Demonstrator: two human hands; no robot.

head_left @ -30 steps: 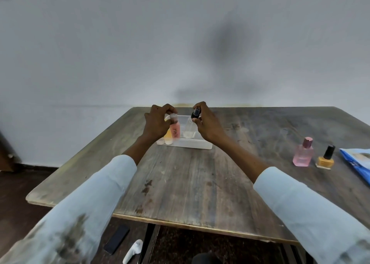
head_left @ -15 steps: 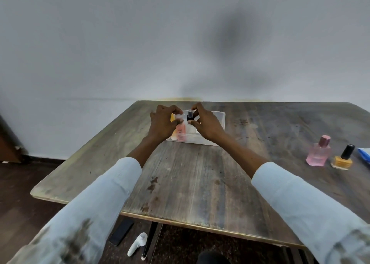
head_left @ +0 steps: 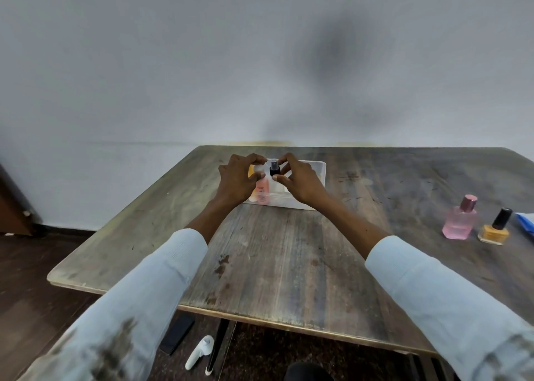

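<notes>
The left hand [head_left: 235,179] and right hand [head_left: 300,182] sit close together at centre frame, above the far middle of the wooden table [head_left: 274,253]. Each is clamped on a small bottle. The left pinches the pale cap of the pink bottle [head_left: 263,192], and the right holds the black-capped bottle [head_left: 274,170] between forefinger and thumb. Both bottles stand upright inside the clear tray [head_left: 321,169], at its left end, with an orange bottle [head_left: 253,191] just beside the pink one.

The step looks like seating these two bottles in the tray. To do it well, lower each one straight down until its base rests flat on the tray floor. Keep the black-capped one clear of the pink one's cap so neither tips. Release one hand at a time, fingers opening upward and not sideways, because the bottles are narrow and packed close.

At right of frame, well apart from the tray, stand a pink perfume bottle [head_left: 460,221] and a yellow nail polish [head_left: 494,230]. The corner of a blue packet [head_left: 526,221] shows at the edge.

A second ago both bottles were held higher, above the tray's near wall. They are now sunk within it, and the hands have drawn closer together. The view has also shifted, so the blue packet has slid almost out of frame.
</notes>
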